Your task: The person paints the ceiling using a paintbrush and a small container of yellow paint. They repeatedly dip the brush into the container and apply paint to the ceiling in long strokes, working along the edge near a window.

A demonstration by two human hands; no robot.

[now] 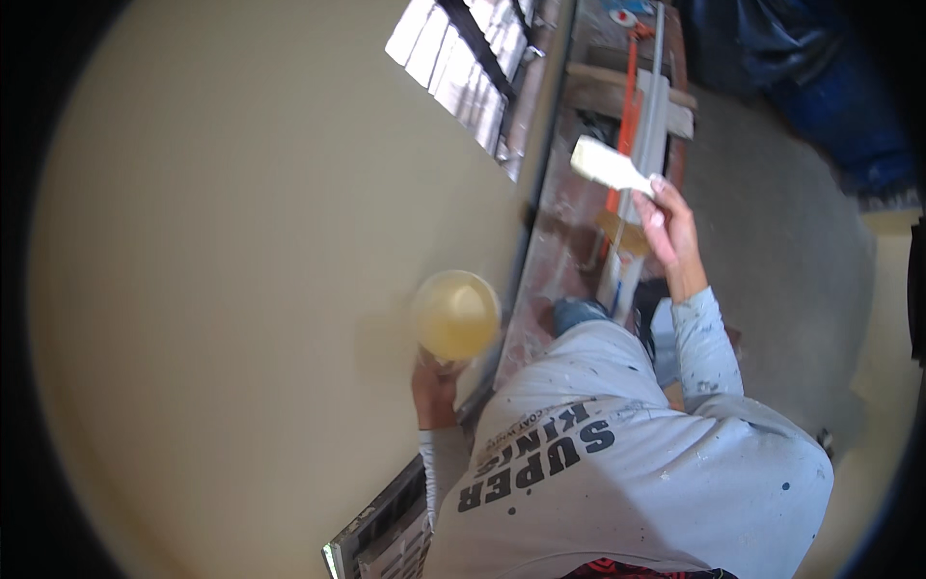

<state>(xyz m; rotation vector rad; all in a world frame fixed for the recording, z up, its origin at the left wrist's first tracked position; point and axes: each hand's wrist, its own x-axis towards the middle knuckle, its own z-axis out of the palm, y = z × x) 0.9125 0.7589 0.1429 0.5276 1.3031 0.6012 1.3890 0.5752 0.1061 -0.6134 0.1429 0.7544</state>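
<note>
My right hand (668,227) is closed around the handle of a paintbrush (606,164) with a broad, cream-coated head, held out ahead of me on the right. My left hand (438,394) grips a round, translucent tub (456,316) from its near side. Pale yellow liquid or paint shows inside the tub. The tub is close to the cream wall (222,289); I cannot tell whether it touches. Brush and tub are well apart. Parts of my left fingers are hidden behind the tub.
A barred window (463,68) opens in the wall. Beyond the brush, a long orange tool (629,92) and a pale metal bar (656,96) lie on a stained reddish surface (557,246). Dark blue sheeting (820,87) hangs or lies far right, above the grey floor (772,241).
</note>
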